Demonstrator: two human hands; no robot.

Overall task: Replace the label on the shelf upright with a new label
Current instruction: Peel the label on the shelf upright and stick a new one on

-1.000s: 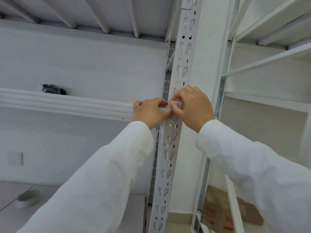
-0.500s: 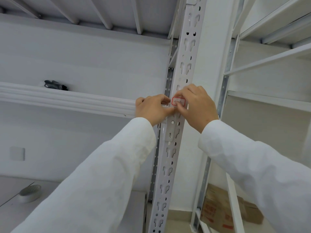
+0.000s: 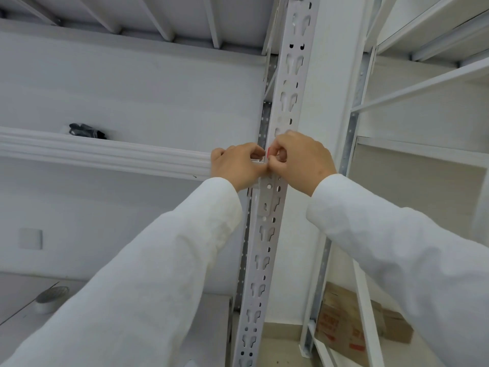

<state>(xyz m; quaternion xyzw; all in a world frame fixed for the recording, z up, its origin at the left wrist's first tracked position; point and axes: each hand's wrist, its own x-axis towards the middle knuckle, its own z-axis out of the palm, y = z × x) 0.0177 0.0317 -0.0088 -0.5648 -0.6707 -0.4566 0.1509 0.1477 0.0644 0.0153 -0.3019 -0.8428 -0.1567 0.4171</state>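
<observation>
A white perforated shelf upright (image 3: 267, 226) runs up the middle of the view. A small label with a red border (image 3: 268, 153) sits on it at hand height; only a sliver of its red left edge shows. My right hand (image 3: 299, 161) covers most of the label, its thumb and fingers curled and pinching at it. My left hand (image 3: 236, 165) is curled against the upright's left edge, next to the label, fingertips close to the right hand's thumb. Whether the left hand holds anything is hidden.
A white shelf beam (image 3: 105, 154) runs left from the upright, with a dark object (image 3: 86, 130) lying on the shelf behind it. A roll of grey tape (image 3: 51, 299) lies on the lower surface at left. Cardboard boxes (image 3: 344, 324) stand on the floor at lower right.
My right hand's fingers have closed over the label, which showed its whole face before and now shows only a red edge. The view has tilted slightly upward.
</observation>
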